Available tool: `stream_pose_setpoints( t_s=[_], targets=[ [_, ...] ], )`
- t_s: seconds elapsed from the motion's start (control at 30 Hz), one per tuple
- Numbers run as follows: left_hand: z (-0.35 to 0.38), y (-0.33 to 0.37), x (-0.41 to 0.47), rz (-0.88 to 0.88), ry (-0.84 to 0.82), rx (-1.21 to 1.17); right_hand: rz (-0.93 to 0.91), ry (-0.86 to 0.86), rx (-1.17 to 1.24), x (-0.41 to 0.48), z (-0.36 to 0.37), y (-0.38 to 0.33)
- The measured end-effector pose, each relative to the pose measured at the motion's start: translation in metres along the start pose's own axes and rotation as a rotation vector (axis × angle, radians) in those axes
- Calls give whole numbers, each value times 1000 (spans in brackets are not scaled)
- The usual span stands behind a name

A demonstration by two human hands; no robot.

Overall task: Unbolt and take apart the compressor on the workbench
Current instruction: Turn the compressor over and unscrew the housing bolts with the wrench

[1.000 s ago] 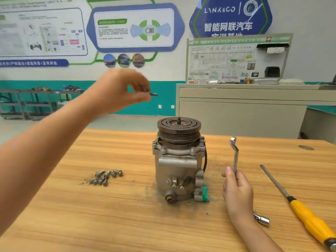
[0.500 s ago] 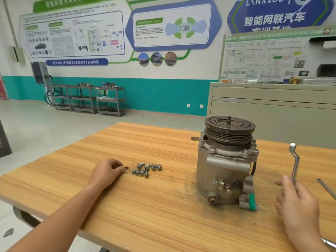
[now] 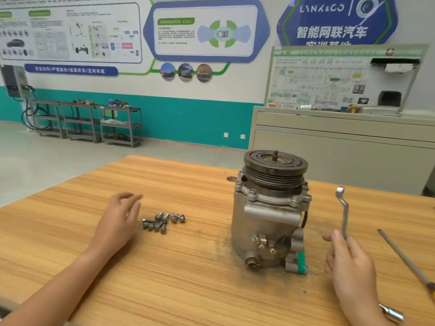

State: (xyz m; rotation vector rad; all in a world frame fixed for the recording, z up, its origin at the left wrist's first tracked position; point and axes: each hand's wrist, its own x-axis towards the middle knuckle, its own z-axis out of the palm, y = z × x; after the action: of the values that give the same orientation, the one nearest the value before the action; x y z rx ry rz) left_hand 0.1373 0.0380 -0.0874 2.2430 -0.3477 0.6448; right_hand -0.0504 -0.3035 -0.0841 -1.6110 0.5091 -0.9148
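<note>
Compressor stands upright on workbench. L hand, fingers loosely spread & empty, sits 9 o'clock of loose bolts. R hand, 3 o'clock of compressor, curls round wrench. Seems mid-unbolting; next needs wrench seated on flange bolt.

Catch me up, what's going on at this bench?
A person is taking apart a compressor that stands pulley-up on the wooden workbench. Their right hand grips an offset ring wrench, held upright to the compressor's right. Their left hand is open, just left of a small pile of loose bolts. Flange bolts are still in place below the pulley. A yellow-handled screwdriver lies at the far right.
</note>
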Motion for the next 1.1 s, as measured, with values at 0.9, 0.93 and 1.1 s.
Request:
stream_pose_setpoints(
  t_s=[0.9, 0.93, 1.1],
  targets=[
    [83, 195, 35, -21, -571, -916, -110, -72, -140, -10, 1, -8],
    [84, 195, 33, -21, -546, -927, -120, -71, -168, -11, 0, -7],
    [91, 194, 31, -91, -492, -997, -171, -71, -292, -9, -4, -3]
  ],
)
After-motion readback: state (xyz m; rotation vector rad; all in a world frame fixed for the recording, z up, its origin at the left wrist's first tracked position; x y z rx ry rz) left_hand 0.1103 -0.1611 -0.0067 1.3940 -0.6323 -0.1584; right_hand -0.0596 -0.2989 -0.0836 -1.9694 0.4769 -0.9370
